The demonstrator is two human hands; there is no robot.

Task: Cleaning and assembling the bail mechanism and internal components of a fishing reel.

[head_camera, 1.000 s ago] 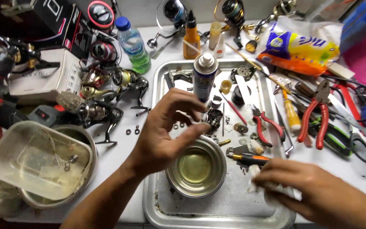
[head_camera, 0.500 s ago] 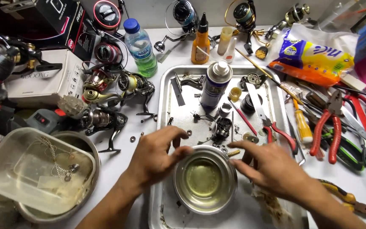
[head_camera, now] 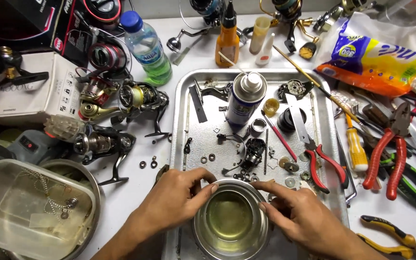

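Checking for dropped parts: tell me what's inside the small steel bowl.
The steel bowl holds clear yellowish liquid; no parts show in it. The left hand and right hand cover its outer sides.

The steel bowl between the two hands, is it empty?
No, the steel bowl, which the left hand and right hand touch, holds a clear yellowish liquid.

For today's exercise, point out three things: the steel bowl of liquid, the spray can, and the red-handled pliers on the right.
steel bowl (head_camera: 203, 230): head view, left rim.
spray can (head_camera: 243, 103): head view, can body.
red-handled pliers (head_camera: 396, 161): head view, right handle.
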